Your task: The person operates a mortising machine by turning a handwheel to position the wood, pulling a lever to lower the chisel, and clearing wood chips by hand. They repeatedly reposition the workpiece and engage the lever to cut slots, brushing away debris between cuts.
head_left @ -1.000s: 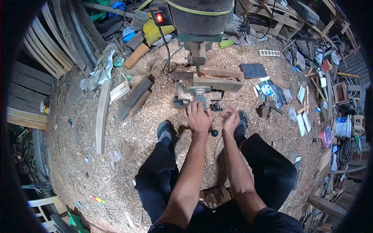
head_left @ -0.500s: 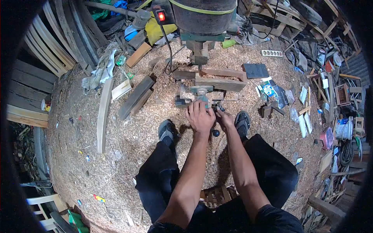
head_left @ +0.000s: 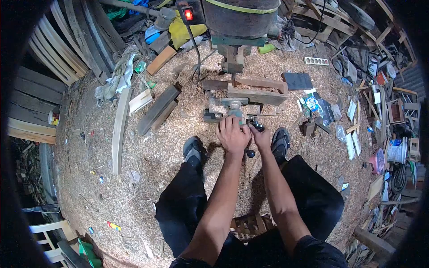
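My left hand (head_left: 233,136) lies with curled fingers over the green metal front of a vise (head_left: 234,102). Close beside it, my right hand (head_left: 262,137) grips a black-knobbed handle (head_left: 256,127) at the vise's right side; my fingers partly cover it. Below, another black ball knob (head_left: 250,153) sticks out between my wrists. Beyond the vise sits a wooden block (head_left: 258,96) with a long, chip-filled recess. A drill bit (head_left: 233,78) comes down at the recess's left end from the machine's head (head_left: 233,58).
A big dark motor housing (head_left: 241,20) and a lit red switch (head_left: 188,14) hang overhead. Timber offcuts (head_left: 158,109) and a long curved slat (head_left: 119,129) lie left on chip-covered ground. A dark board (head_left: 297,81) lies right; my shoes (head_left: 193,149) flank the vise.
The whole view has shifted slightly to the right. My right hand has turned a little on the handle, and more of the black knob shows. My left hand keeps its place on the vise.
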Available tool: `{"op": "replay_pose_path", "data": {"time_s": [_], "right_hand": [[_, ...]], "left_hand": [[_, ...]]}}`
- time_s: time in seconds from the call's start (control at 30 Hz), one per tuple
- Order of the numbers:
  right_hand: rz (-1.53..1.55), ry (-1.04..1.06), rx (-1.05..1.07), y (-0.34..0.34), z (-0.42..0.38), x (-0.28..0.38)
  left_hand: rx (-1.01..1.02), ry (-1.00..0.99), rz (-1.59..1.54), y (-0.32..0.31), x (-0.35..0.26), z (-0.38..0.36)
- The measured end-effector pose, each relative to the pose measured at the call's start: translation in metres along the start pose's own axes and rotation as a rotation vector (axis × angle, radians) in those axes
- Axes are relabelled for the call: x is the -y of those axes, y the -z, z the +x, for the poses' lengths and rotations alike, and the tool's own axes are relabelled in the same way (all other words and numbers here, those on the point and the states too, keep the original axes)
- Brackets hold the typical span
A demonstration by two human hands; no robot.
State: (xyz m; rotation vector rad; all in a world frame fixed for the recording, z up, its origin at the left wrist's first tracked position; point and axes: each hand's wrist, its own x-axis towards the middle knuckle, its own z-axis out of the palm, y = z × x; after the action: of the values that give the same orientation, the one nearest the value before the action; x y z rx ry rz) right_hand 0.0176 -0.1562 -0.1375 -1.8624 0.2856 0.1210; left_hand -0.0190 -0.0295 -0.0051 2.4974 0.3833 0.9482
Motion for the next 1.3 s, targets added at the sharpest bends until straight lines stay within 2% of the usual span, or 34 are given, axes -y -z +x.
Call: {"op": "replay_pose_path", "data": {"time_s": [0.1, 0.2, 0.27, 0.3, 0.33, 0.4, 0.5, 0.53, 0.6, 0.67, 0.7, 0.73, 0.8, 0.9, 1.0, 1.03, 1.13, 1.17, 1.2, 1.27, 1.3], "right_hand": [[-0.422, 0.307, -0.222, -0.013, -0.01, 0.017], [-0.355, 0.335, -0.148, -0.014, -0.001, 0.008], [-0.075, 0.316, -0.032, -0.004, -0.001, 0.01], [0.386, -0.132, 0.099, 0.006, -0.008, 0.023], [0.809, -0.41, 0.294, 0.014, 0.003, 0.023], [0.781, -0.365, 0.278, 0.015, 0.005, 0.015], [0.057, -0.099, 0.107, 0.007, -0.003, 0.034], [-0.258, 0.209, -0.169, -0.006, -0.016, 0.034], [-0.203, 0.245, -0.232, -0.019, -0.014, 0.015], [0.215, 0.031, -0.064, -0.022, -0.008, 0.001], [0.553, -0.114, 0.019, -0.024, -0.001, -0.013], [0.859, -0.278, -0.045, -0.015, -0.016, 0.023], [0.783, -0.407, 0.084, -0.003, -0.006, 0.022], [0.278, -0.283, 0.115, -0.002, 0.016, -0.024], [-0.261, 0.256, -0.289, -0.012, -0.008, 0.008], [-0.36, 0.077, -0.188, -0.008, -0.013, 0.029], [-0.267, 0.064, -0.114, -0.001, -0.003, 0.025], [0.251, -0.043, 0.076, 0.001, -0.004, 0.027], [0.606, -0.345, 0.222, 0.011, -0.002, 0.029], [1.032, -0.432, 0.344, 0.012, 0.005, 0.004], [0.946, -0.415, 0.289, 0.007, 0.011, -0.011]], "left_hand": [[-0.017, 0.007, -0.002, -0.002, -0.001, 0.0], [-0.011, -0.01, -0.008, -0.002, 0.001, 0.003], [0.014, -0.005, -0.01, 0.0, 0.001, 0.0], [0.024, 0.001, -0.011, 0.0, 0.001, 0.0], [0.032, 0.005, -0.011, -0.001, 0.0, 0.001], [0.019, 0.008, -0.012, -0.002, -0.003, 0.002], [0.007, 0.021, -0.011, -0.001, -0.001, 0.001], [0.015, 0.03, -0.023, -0.001, -0.001, 0.0], [0.016, 0.03, -0.02, 0.0, -0.003, -0.001], [-0.001, 0.016, 0.021, -0.001, -0.002, 0.0], [0.003, 0.02, 0.017, -0.003, 0.0, 0.0], [0.01, 0.019, 0.012, -0.002, 0.001, -0.001], [0.023, 0.015, -0.003, -0.001, -0.001, 0.001], [0.024, 0.007, 0.016, -0.003, 0.001, -0.001], [0.002, -0.003, 0.0, -0.003, 0.001, -0.001], [0.009, 0.001, 0.0, -0.003, 0.001, -0.002], [0.013, 0.008, -0.005, -0.002, 0.0, -0.001], [0.007, 0.007, -0.007, -0.002, -0.001, -0.001], [0.002, 0.006, -0.008, -0.002, 0.0, 0.0], [0.001, 0.01, -0.004, -0.002, -0.001, 0.001], [0.004, 0.014, 0.0, -0.003, -0.001, 0.001]]}}
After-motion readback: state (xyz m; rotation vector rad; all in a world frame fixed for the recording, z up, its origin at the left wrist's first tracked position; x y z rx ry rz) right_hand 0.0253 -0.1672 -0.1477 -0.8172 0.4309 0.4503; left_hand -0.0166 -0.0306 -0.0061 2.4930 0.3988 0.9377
